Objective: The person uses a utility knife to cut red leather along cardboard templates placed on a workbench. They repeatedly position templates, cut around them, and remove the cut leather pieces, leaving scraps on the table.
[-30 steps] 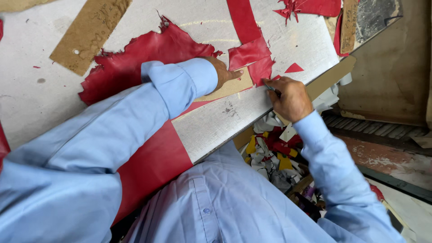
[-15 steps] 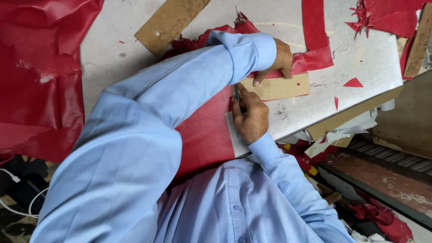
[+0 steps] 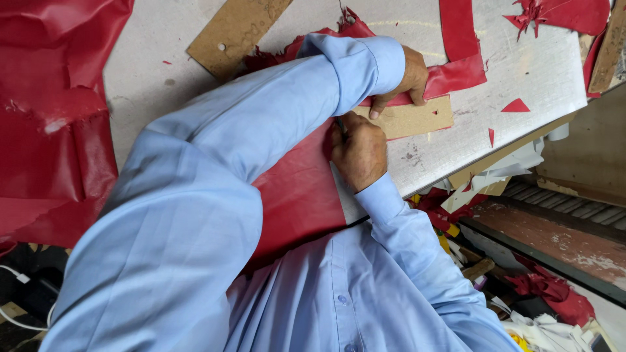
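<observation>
A sheet of red leather-like material (image 3: 297, 195) lies on the pale worktable (image 3: 521, 72). On it rests a flat brown cardboard template (image 3: 411, 119). My left hand (image 3: 407, 78) presses down on the template's upper edge with spread fingers. My right hand (image 3: 357, 151) is closed around a thin dark tool (image 3: 340, 124), whose tip sits at the template's left end on the red sheet. My light blue sleeves cover much of the sheet.
Another cardboard piece (image 3: 235, 29) lies at the top. A large crumpled red sheet (image 3: 45, 117) fills the left side. Red strips and scraps (image 3: 460, 26) litter the table's top right. Below the table edge lie paper and red offcuts (image 3: 541, 287).
My right hand has moved from the template's right end to its left end along the lower edge. The view has shifted, bringing the big red sheet at left into sight.
</observation>
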